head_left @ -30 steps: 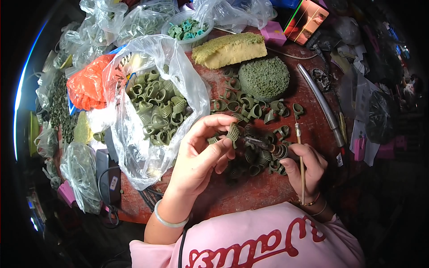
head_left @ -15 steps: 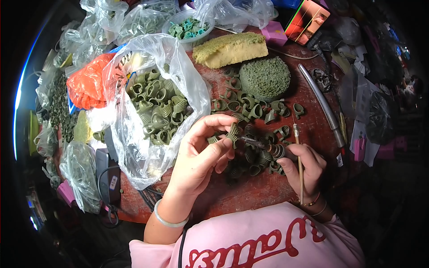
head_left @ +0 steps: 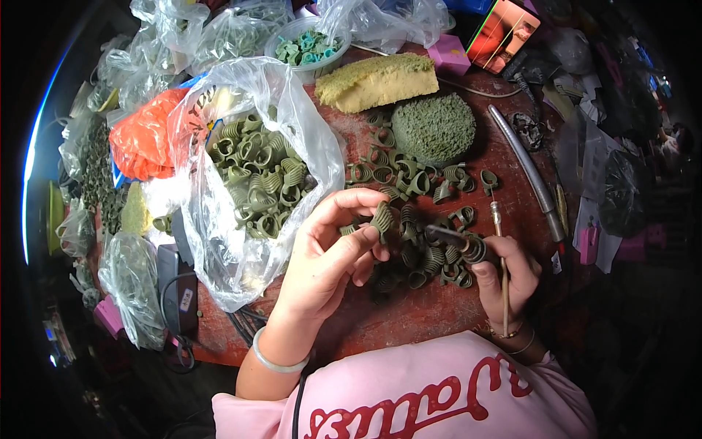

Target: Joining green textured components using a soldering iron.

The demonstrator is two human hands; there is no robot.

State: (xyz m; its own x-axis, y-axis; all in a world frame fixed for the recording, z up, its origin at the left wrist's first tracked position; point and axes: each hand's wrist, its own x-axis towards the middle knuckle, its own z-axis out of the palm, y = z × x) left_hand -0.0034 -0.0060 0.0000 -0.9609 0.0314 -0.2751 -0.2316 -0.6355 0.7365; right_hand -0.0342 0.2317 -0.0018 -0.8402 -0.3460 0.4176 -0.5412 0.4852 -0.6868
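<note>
My left hand point(head_left: 325, 245) pinches a green ribbed ring point(head_left: 382, 217), waxy-looking, between thumb and fingertips. My right hand point(head_left: 512, 282) is closed round a tool like a soldering iron point(head_left: 447, 235), with a flat dark tip and a ridged collar; its handle is mostly hidden in my grip. A thin brush point(head_left: 504, 293) with a light handle is held by the same hand and points away from me. The iron's tip is apart from the ring. Between and beyond my hands lies a loose pile of similar rings point(head_left: 433, 257).
A clear plastic bag point(head_left: 311, 110) of rings lies open at left, near an orange bag point(head_left: 146, 135). Behind are a yellow sponge block point(head_left: 387, 86), a rough green round block point(head_left: 433, 128) and a tub point(head_left: 311, 69). A grey metal tube point(head_left: 523, 164) and a lit phone point(head_left: 503, 35) lie right.
My right hand has drawn the iron back to the right, away from the ring, and the brush has shifted right with it. My left hand holds the ring nearly still.
</note>
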